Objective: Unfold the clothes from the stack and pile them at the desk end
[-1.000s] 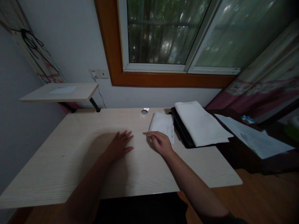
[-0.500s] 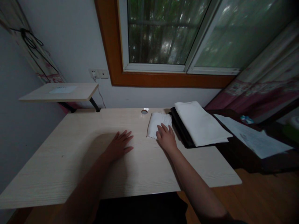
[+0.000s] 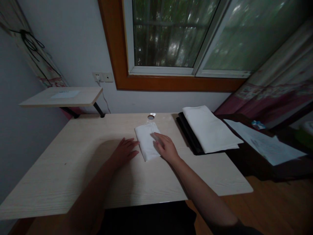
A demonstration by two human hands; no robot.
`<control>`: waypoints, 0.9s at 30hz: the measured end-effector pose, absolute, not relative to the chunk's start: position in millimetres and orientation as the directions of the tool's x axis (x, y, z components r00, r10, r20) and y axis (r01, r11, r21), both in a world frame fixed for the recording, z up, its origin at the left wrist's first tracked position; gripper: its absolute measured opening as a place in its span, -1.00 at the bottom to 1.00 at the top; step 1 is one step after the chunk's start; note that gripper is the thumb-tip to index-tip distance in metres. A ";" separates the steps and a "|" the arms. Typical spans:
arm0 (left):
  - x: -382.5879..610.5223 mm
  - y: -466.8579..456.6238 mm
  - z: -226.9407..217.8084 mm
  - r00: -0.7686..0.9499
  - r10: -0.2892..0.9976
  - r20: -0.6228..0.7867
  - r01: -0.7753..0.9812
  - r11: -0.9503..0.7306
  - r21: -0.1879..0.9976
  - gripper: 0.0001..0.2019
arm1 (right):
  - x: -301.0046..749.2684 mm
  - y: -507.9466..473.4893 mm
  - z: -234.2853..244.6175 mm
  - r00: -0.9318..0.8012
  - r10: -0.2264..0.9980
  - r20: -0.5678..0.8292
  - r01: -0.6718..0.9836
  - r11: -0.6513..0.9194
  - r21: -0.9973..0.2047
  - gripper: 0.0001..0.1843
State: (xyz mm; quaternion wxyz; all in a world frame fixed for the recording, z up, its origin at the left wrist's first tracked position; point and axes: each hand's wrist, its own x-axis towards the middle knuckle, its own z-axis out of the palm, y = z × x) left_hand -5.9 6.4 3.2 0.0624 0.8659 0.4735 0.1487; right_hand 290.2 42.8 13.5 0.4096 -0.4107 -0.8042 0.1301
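Observation:
A folded white cloth lies at a slant on the pale wooden desk, in front of a round hole in the desktop. My right hand rests on its right side, fingers stretched out over the top and the thumb apart from them. Beside the cloth's left edge is my left hand, open and palm down, with its fingertips close to or touching that edge. From here I cannot make out whether they touch.
A larger folded white cloth lies on a black flat object at the desk's right. Beyond are papers on a dark surface. A small raised shelf stands back left, below a wall socket. The window is behind.
The small folded cloth has slid left and toward me with my right hand, away from the black object, and turned slightly. My left hand has barely moved.

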 end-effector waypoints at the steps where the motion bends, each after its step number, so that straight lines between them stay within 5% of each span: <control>1: -5.9 6.6 3.4 0.507 0.838 0.202 0.798 -0.545 0.256 -0.52 | 291.1 43.7 13.2 -0.265 0.789 0.554 0.568 0.592 -0.572 -0.52; 5: -6.2 7.5 1.7 0.509 0.832 0.222 0.785 -0.554 0.276 -0.56 | 299.0 49.7 7.8 -0.065 0.856 0.513 0.625 0.436 -0.647 -0.51; 13: -4.5 6.7 3.5 0.516 0.825 0.229 0.780 -0.563 0.272 -0.57 | 299.3 51.4 6.3 -0.114 0.870 0.480 0.669 0.425 -0.610 -0.44; 27: -2.2 8.5 3.8 0.486 0.807 0.337 0.777 -0.575 0.257 -0.61 | 283.4 32.2 21.2 -0.600 0.612 0.515 0.329 0.776 -0.538 -0.45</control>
